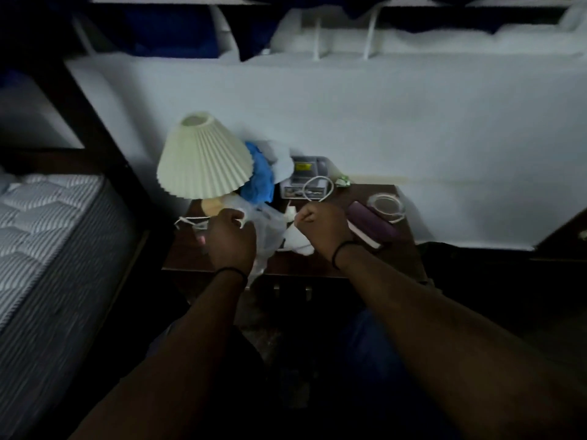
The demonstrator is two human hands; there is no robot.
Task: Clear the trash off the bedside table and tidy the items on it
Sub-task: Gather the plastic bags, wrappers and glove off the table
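Note:
A dark wooden bedside table (403, 249) stands against the white wall. Over its middle, my left hand (230, 236) and my right hand (319, 225) are both fisted, each gripping an edge of a thin clear plastic bag (268, 231) that hangs between them. White crumpled paper (298, 239) lies under the bag. A white cable (317, 187) loops up from my right fist over a small grey box (305, 177). A white face mask (190, 222) lies left of my left hand.
A pleated cream lamp (203, 157) stands at the table's back left, blue and white cloth (260, 176) behind it. A purple case (370, 223), a clear round dish (387, 206) and a green wrapper (343, 181) lie to the right. A mattress (41, 223) is at left.

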